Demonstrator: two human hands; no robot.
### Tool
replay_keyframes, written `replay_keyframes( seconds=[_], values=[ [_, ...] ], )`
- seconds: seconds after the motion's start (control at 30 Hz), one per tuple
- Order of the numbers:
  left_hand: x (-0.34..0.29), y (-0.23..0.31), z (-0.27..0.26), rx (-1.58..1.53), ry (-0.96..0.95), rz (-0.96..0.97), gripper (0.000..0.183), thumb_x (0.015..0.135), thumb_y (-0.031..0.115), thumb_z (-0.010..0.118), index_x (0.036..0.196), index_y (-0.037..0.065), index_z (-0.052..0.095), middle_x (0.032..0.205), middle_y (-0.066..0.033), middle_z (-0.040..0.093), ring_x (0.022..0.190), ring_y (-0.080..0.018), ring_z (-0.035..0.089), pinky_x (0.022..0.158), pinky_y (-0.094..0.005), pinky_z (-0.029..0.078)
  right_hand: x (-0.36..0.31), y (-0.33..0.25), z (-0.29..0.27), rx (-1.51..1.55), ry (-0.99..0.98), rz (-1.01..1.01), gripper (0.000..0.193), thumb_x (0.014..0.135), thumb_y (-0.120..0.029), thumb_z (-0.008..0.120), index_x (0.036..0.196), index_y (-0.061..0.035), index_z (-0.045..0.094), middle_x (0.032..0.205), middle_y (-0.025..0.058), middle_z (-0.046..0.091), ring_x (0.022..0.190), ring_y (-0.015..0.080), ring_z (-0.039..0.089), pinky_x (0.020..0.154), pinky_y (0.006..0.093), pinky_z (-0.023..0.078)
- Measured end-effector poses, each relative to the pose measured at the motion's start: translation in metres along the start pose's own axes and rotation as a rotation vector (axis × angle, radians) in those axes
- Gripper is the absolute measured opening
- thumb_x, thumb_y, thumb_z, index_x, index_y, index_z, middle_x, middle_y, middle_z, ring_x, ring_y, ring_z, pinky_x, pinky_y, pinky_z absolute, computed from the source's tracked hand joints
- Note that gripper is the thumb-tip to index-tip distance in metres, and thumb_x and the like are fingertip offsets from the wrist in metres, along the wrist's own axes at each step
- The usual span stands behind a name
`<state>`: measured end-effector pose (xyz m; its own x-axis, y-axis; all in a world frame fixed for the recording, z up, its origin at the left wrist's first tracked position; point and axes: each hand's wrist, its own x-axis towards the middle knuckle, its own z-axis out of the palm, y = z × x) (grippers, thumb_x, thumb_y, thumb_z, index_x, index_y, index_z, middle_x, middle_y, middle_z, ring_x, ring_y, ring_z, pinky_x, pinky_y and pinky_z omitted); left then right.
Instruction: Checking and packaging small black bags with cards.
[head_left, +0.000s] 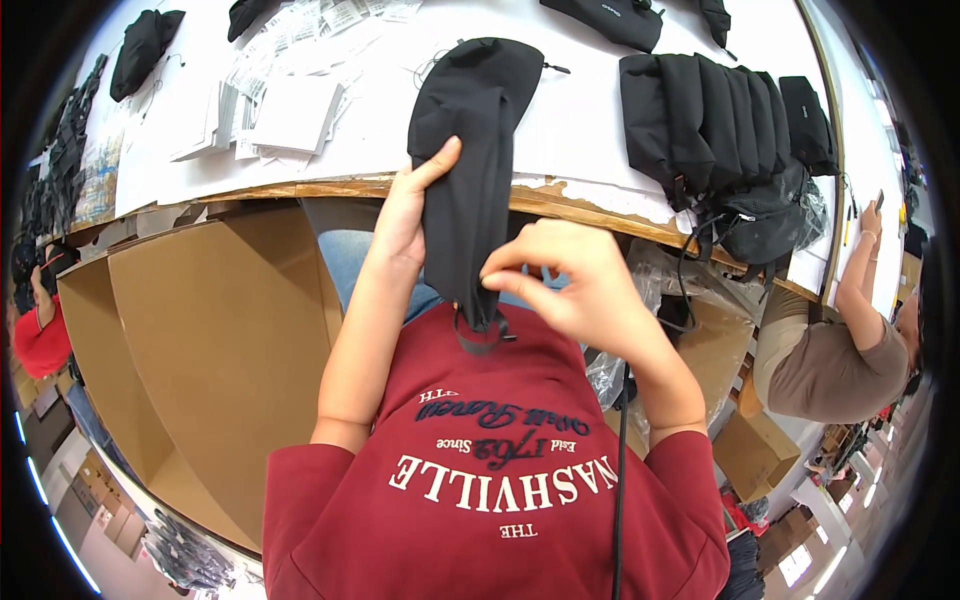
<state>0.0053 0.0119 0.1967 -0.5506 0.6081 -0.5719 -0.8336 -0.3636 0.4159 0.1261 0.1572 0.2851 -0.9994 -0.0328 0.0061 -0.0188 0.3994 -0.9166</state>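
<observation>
A long black fabric bag [470, 170] hangs over the front edge of the table, its upper end lying on the white top and its lower end by my lap. A small pull tab sticks out at its upper right, and a strap loop [480, 345] dangles from the bottom. My left hand [412, 205] grips the bag's left side, thumb on top. With thumb and forefinger pinched together, my right hand [560, 275] is at the bag's right edge near the lower end; anything small between the fingertips cannot be made out.
Black bags [710, 125] stand in a row at the right, and others lie along the far side. White cards [295, 112] and tags are piled at the left. Below the table's wooden edge stands an open cardboard box [210, 350]. A co-worker [840, 365] is at the right.
</observation>
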Motion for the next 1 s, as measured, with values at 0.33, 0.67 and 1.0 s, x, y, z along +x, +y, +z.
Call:
replay_keyframes(
  seconds=[0.33, 0.67, 1.0],
  values=[
    [-0.001, 0.015, -0.003, -0.199, -0.007, 0.046, 0.029, 0.093, 0.024, 0.061, 0.103, -0.003, 0.065, 0.088, -0.0161, 0.071, 0.069, -0.0249, 0.07, 0.061, -0.034, 0.06, -0.007, -0.009, 0.003, -0.009, -0.136, 0.008, 0.008, 0.076, -0.007, 0.073, 0.082, -0.0062, 0.068, 0.072, 0.0016, 0.064, 0.068, 0.0187, 0.057, 0.062, 0.03, 0.045],
    [-0.02, 0.021, 0.014, -0.17, -0.021, 0.086, 0.038, 0.098, 0.026, 0.051, 0.125, -0.001, 0.051, 0.124, -0.0143, 0.058, 0.114, -0.0235, 0.057, 0.095, -0.0368, 0.049, -0.007, -0.021, -0.007, -0.778, 0.014, -0.19, 0.056, 0.071, -0.025, 0.074, 0.125, -0.0258, 0.058, 0.143, 0.004, 0.041, 0.133, 0.0257, 0.035, 0.112, 0.0438, 0.018],
    [-0.051, 0.025, -0.024, 0.658, 0.036, 0.473, 0.043, 0.089, 0.018, 0.066, 0.126, 0.005, 0.047, 0.129, -0.0092, 0.051, 0.119, -0.019, 0.05, 0.105, -0.0344, 0.037, 0.014, -0.001, -0.036, -0.101, 0.2, -0.093, 0.056, 0.072, -0.011, 0.074, 0.124, -0.0084, 0.054, 0.095, 0.0132, 0.063, 0.087, 0.0244, 0.064, 0.077, 0.0301, 0.05]
  ],
)
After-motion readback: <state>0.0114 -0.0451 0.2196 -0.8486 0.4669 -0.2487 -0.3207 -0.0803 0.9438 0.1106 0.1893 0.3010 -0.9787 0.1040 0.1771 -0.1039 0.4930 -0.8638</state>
